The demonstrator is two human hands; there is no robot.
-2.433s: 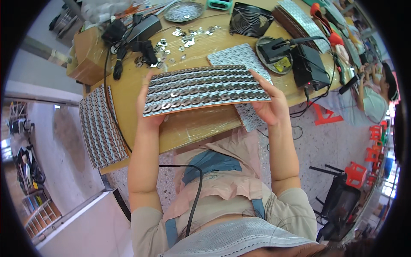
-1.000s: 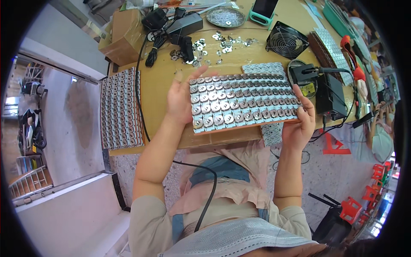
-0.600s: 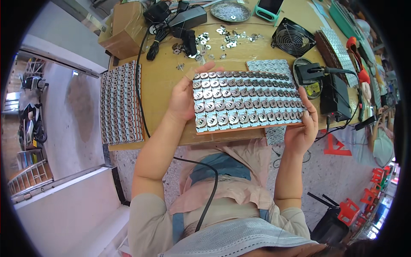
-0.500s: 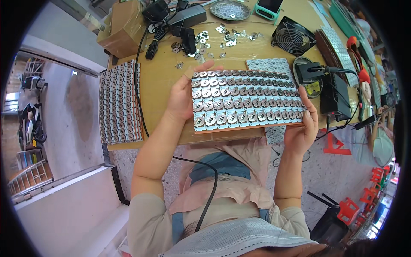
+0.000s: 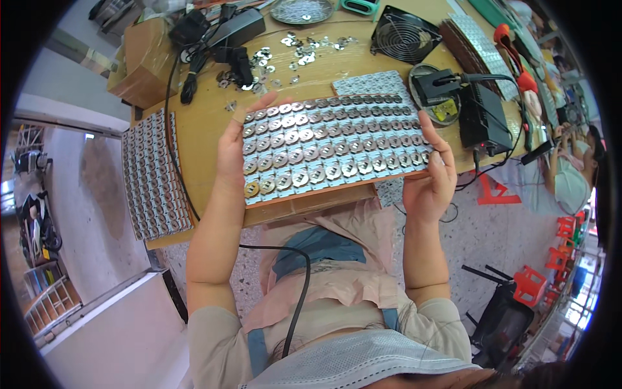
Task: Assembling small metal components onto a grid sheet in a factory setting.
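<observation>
Between my two hands a rectangular panel [image 5: 330,142] is raised over the near edge of the table. Rows of round silvery metal discs on pale blue-white squares cover its face, and its near edge is orange-brown. My left hand [image 5: 230,146] grips its left end, with fingers partly hidden behind it. At the other end my right hand [image 5: 433,178] holds the right edge, thumb and fingers against the border. A similar panel [image 5: 369,84], with a pale surface, lies flat on the table partly beneath the held one.
More disc-covered panels [image 5: 155,175] lie at the table's left edge, a black cable [image 5: 172,142] beside them. Loose metal discs [image 5: 298,52], adapters [image 5: 236,29], a cardboard box [image 5: 146,61] and a fan [image 5: 405,35] stand farther back. Right are a black box [image 5: 483,120] and panel stack [image 5: 479,48].
The whole view has shifted, so table and panel appear farther left. The panel stays in both hands, its right end tilted slightly higher in the picture.
</observation>
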